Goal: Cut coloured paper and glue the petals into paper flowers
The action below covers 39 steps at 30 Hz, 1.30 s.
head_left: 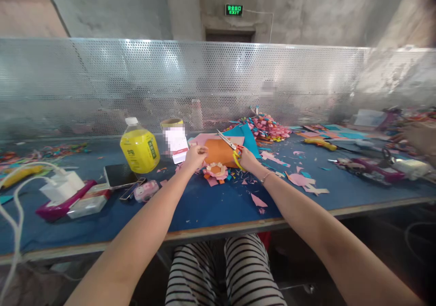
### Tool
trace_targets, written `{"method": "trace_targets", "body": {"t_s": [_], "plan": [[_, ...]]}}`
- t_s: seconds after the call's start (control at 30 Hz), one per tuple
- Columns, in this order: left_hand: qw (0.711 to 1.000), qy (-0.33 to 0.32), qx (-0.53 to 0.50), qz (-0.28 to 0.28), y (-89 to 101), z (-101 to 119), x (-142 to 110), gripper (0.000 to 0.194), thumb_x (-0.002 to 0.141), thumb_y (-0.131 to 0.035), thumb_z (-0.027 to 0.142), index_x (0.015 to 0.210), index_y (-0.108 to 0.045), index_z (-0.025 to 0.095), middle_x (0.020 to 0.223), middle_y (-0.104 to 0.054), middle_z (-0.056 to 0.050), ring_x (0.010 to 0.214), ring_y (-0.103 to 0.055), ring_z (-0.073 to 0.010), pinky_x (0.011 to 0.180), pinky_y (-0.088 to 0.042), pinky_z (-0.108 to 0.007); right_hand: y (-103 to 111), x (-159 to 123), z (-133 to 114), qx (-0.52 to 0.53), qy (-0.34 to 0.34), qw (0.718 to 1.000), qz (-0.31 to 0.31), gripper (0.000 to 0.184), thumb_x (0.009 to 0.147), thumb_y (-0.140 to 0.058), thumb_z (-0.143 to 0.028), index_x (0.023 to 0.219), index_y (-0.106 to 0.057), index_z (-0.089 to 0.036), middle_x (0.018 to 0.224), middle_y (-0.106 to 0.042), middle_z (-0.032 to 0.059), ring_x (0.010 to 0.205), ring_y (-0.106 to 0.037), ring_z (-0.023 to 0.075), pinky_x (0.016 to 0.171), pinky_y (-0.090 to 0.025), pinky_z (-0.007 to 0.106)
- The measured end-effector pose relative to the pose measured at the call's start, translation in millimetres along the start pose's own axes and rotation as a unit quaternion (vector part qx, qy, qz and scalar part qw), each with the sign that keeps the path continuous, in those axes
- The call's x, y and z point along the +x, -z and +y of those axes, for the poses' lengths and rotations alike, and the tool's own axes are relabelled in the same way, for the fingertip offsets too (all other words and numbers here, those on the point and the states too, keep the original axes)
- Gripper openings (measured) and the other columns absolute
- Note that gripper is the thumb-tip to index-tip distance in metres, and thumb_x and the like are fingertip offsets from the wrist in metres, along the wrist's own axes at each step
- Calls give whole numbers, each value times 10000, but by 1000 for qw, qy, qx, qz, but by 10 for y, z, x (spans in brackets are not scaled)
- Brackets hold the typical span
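My right hand [248, 158] grips yellow-handled scissors [229, 143], blades pointing up and to the left over an orange sheet of paper [220, 153]. My left hand [195, 156] is closed in a pinch on the left edge of that orange sheet. Just in front of both hands lies a small pink and orange paper flower [216, 171] on the blue table [204, 206]. Pink and blue sheets lie under and behind the orange one.
A yellow drink bottle [139, 147], a phone [119, 175], a white charger with cables [61, 187] and a tape dispenser [146, 190] stand at the left. Coloured paper scraps [269, 127] pile behind. Another person's hand [417, 135] works at the far right near a glue gun [318, 142].
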<state>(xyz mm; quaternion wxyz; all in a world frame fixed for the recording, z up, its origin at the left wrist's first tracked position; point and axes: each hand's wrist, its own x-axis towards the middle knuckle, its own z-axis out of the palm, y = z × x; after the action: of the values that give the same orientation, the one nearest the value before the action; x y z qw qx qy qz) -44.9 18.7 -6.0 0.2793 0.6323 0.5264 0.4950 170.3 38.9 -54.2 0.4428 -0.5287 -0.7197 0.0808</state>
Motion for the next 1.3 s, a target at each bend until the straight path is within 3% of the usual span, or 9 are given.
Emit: {"method": "trace_targets", "body": {"t_s": [0.13, 0.23, 0.43, 0.6, 0.8, 1.03, 1.23, 1.3], "plan": [[982, 66, -176, -17, -33, 88, -80, 161, 579, -635, 79, 720, -578, 132, 660, -610, -6, 645, -604, -127, 740, -493, -316, 106, -17, -112, -7, -60, 998, 14, 387, 612, -658, -233, 958, -515, -135, 1040, -577, 130, 1035, -538, 226, 880, -443, 322], [972, 88, -218, -24, -37, 130, -124, 202, 541, -661, 50, 703, -569, 128, 654, -612, -4, 639, -599, -118, 735, -492, -311, 161, -15, -151, -3, -65, 998, 17, 306, 617, -632, -236, 889, -517, -156, 1045, -568, 112, 1038, -527, 217, 886, -432, 331], [976, 80, -201, -27, -56, 133, -110, 246, 457, -652, -4, 647, -564, 125, 605, -602, -3, 639, -584, -132, 726, -482, -328, 146, -17, -117, -21, -34, 998, -41, 388, 591, -658, -238, 937, -515, -140, 991, -578, 97, 926, -564, 200, 819, -450, 311], [980, 59, -186, -24, -70, 104, -106, 193, 463, -638, 34, 621, -592, 135, 598, -604, -3, 634, -573, -133, 724, -468, -312, 107, -2, -100, -46, 1, 994, -98, 273, 619, -631, -189, 864, -520, -144, 913, -583, 78, 933, -558, 205, 819, -442, 309], [986, 93, -137, -30, -46, 94, -120, 130, 470, -644, 93, 588, -633, 147, 580, -610, -21, 642, -576, -166, 635, -456, -293, 136, -4, -83, -61, -17, 993, -98, 397, 621, -672, -232, 963, -501, -126, 909, -583, 84, 862, -563, 200, 760, -458, 311], [988, 92, -117, -33, -65, 122, -127, 119, 489, -673, 138, 606, -651, 144, 569, -612, -23, 598, -566, -147, 573, -442, -261, 216, -5, -115, -71, -54, 990, -111, 572, 601, -715, -307, 1085, -474, -120, 972, -591, 108, 856, -582, 212, 704, -467, 277], [994, 98, -52, -3, -20, -45, -33, 186, 492, -718, 218, 642, -640, 138, 554, -602, -22, 529, -565, -144, 518, -440, -257, 168, 8, -147, -123, -51, 980, -148, 390, 649, -677, -322, 968, -550, -136, 896, -626, 105, 858, -595, 232, 722, -464, 292], [995, 100, -16, -3, 9, -112, 12, 182, 492, -721, 212, 630, -630, 139, 535, -594, -22, 516, -566, -147, 517, -446, -262, 147, -2, -149, -132, -46, 979, -145, 412, 656, -672, -340, 984, -547, -124, 936, -622, 122, 887, -592, 230, 746, -458, 285]]}}
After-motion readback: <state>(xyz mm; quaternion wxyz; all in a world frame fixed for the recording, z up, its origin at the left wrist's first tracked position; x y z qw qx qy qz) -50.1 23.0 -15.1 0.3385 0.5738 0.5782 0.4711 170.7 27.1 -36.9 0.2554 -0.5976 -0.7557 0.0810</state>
